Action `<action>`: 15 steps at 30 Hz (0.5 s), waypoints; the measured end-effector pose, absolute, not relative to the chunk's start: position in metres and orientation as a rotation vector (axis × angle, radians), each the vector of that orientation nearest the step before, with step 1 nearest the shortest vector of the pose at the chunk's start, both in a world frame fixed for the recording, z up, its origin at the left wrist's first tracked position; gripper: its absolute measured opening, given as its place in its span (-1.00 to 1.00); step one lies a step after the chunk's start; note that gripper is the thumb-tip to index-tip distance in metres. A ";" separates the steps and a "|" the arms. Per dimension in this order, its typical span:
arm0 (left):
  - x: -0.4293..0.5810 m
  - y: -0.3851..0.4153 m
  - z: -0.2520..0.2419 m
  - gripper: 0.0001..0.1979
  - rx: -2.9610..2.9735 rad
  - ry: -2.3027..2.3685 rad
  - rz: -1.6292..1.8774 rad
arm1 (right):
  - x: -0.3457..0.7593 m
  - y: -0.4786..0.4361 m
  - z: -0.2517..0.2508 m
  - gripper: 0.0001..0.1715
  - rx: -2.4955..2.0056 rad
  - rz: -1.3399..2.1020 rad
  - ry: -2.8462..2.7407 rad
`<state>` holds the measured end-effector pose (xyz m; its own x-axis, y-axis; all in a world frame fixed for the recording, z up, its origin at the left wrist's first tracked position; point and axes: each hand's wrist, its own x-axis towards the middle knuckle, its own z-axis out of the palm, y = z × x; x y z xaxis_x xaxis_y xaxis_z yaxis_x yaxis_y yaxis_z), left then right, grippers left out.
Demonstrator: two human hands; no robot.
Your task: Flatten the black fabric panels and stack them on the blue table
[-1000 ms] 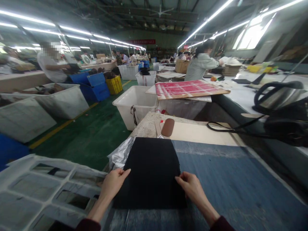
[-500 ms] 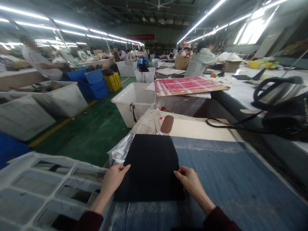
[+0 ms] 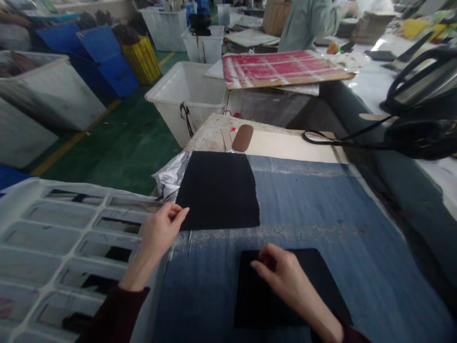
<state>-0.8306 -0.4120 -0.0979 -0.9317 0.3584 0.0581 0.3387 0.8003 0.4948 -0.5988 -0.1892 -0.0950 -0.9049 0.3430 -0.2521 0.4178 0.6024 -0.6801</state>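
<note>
A black sheet of material [image 3: 219,190], with a slightly ragged right edge, lies flat on the blue-grey work surface [image 3: 303,205]. At its lower left corner is my left hand [image 3: 160,233], thumb and forefinger pinched together at the sheet's edge. A second black sheet [image 3: 317,281] lies nearer to me on the right. Over its upper left part is my right hand [image 3: 282,271], fingers loosely curled, thumb apart from forefinger, nothing seen between them. That hand and forearm hide part of the second sheet.
A white slotted rack [image 3: 64,257] stands at the left. Beyond the sheets are a brown rounded piece [image 3: 243,138], a pale board [image 3: 285,145] and a white bin [image 3: 193,85]. A black strapped bag [image 3: 421,136] lies right. A person in a pale green sleeve [image 3: 307,24] stands farther back.
My view has tilted down. My right hand has left the first sheet's right edge and moved toward me, over the second sheet, now in full view. My left hand stays by the first sheet.
</note>
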 end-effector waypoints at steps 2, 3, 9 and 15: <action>-0.805 -0.406 -0.096 -0.72 0.605 2.821 0.840 | -0.576 -0.217 -0.109 -0.87 0.595 -0.941 2.846; -0.792 -0.403 -0.096 -0.72 0.611 2.757 0.853 | -0.569 -0.228 -0.117 -0.87 0.590 -0.809 2.911; -0.733 -0.389 -0.106 -0.74 0.643 2.507 0.885 | -0.561 -0.247 -0.143 -0.84 0.569 -0.440 3.036; -0.697 -0.379 -0.114 -0.89 0.805 2.395 0.838 | -0.564 -0.229 -0.135 -0.84 0.720 -0.732 2.908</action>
